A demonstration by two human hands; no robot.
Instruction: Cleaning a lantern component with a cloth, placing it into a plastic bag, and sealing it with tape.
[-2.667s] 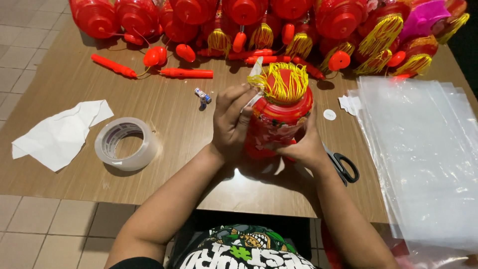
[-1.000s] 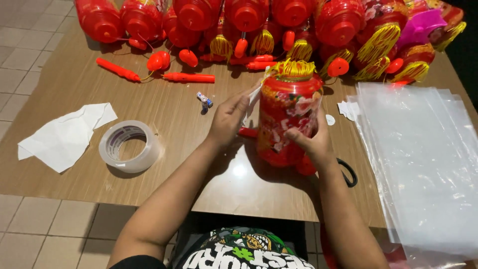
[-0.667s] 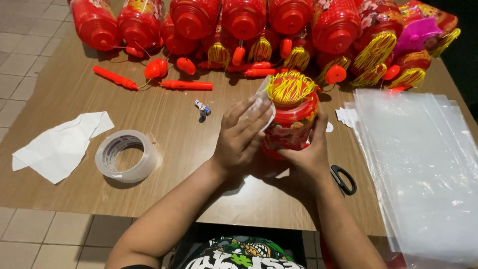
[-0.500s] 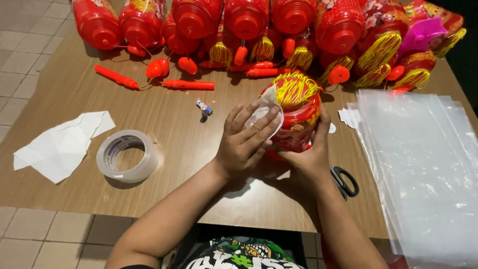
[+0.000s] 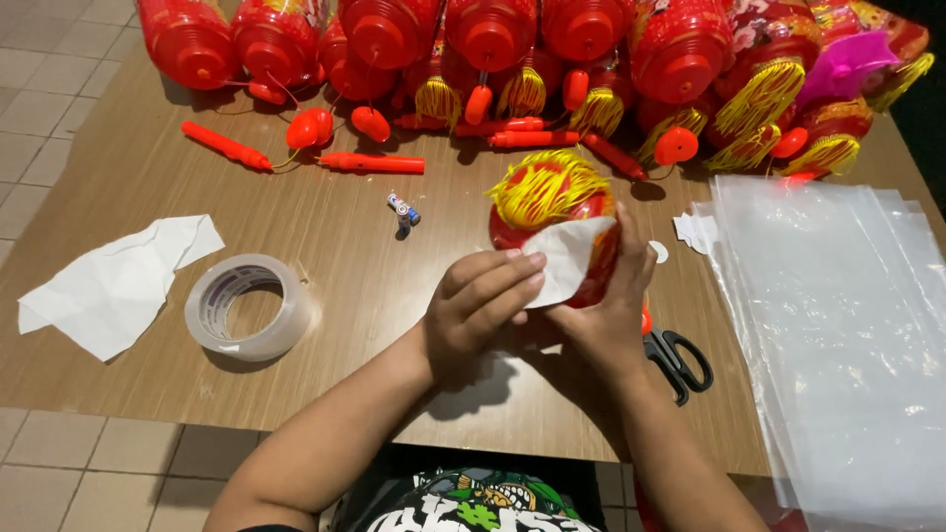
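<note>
Head camera view looks down at a wooden table where both hands meet over a red lantern with a yellow tassel spread across its top. That lantern sits at the middle of the table, tilted toward the person, just in front of the row of other lanterns. Left hand has its fingers pressed together along the edge of a white piece of paper, holding it against the lantern's side. Right hand cups the lantern from the right, fingers curled around its wall; whether its thumb also pinches the paper is hard to tell, since the paper covers it. Left of the hands lies a roll of clear tape, and beyond it a crumpled white sheet. A small battery rests near the tassel. Black scissors lie just beside the right wrist. A stack of clear plastic bags fills the right side of the table. Along the far edge stand many red lanterns, with loose red handles lying in front of them.
</note>
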